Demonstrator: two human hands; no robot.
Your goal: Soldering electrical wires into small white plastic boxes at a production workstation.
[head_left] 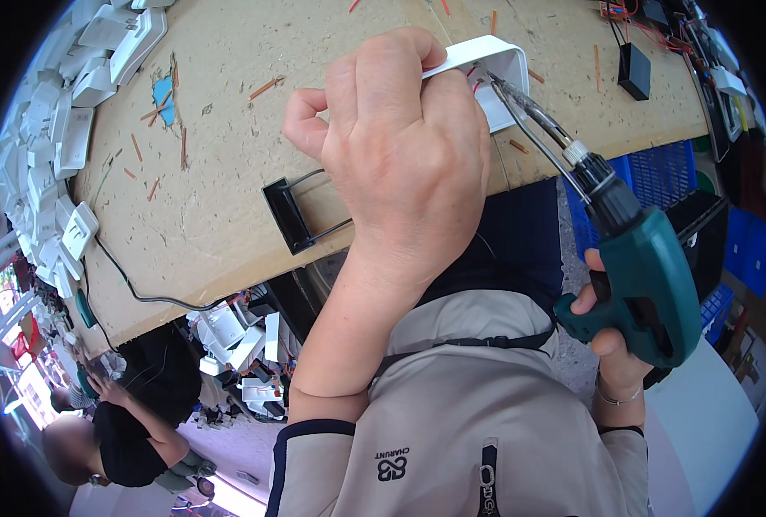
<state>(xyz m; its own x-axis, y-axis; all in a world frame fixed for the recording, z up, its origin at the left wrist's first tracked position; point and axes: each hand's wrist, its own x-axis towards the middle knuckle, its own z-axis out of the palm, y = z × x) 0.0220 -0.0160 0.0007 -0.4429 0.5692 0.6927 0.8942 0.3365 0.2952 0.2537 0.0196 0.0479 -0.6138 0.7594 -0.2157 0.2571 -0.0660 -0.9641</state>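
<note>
My left hand point(404, 146) is closed around a white plastic housing point(510, 62), holding it over the workbench with its open side toward the right. Inside the housing a bit of red wire shows; the rest is hidden by my fingers. My right hand point(620, 366) grips a dark green pistol-shaped soldering gun point(659, 284), fingers wrapped around its handle. Its metal tip and the thin tube alongside reach into the housing's opening, close to the wire. Whether the tip touches anything there I cannot tell. Left of my left wrist, a black rectangular frame with metal rods point(288, 217) lies near the bench edge.
A heap of white plastic housings point(73, 138) covers the bench's left side. Brown tube scraps point(267, 88) and a blue patch point(164, 99) dot the workbench point(219, 164). A black box point(634, 71) stands far right, blue crates point(663, 172) below. Another person point(129, 439) works lower left.
</note>
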